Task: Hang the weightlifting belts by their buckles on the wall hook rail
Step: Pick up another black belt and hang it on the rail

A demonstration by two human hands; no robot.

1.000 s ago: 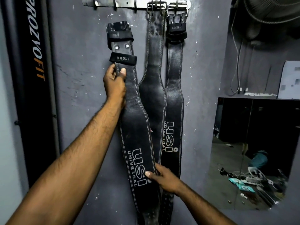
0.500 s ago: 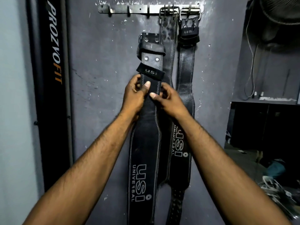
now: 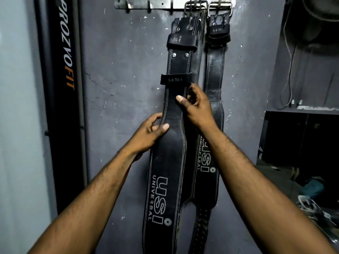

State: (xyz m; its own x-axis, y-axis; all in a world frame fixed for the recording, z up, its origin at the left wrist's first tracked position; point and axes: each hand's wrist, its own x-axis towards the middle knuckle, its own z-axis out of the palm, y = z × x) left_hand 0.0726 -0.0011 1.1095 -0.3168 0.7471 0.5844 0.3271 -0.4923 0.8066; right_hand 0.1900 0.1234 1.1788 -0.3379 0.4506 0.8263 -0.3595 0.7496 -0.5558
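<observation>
A black leather USI belt (image 3: 170, 162) is held upright against the grey wall, its top end just below the metal hook rail (image 3: 146, 3). My left hand (image 3: 148, 133) grips its left edge at the narrow part. My right hand (image 3: 194, 105) pinches its right edge just under the loose keeper loop (image 3: 175, 79). Its buckle is hidden behind the top end. Two more black belts hang by their buckles from the rail's right end: one (image 3: 200, 33) mostly hidden behind the held belt, one (image 3: 214, 74) to its right.
Bare hooks stick out of the rail's left half. A black PROZVOFIT upright (image 3: 64, 88) stands along the wall on the left. A dark cabinet (image 3: 300, 140) and floor clutter (image 3: 311, 208) are on the right, with cables hanging above.
The held belt has moved up, its top end now near the rail. My left hand has slid lower along the belt's left edge; my right hand has stayed just under the keeper loop.
</observation>
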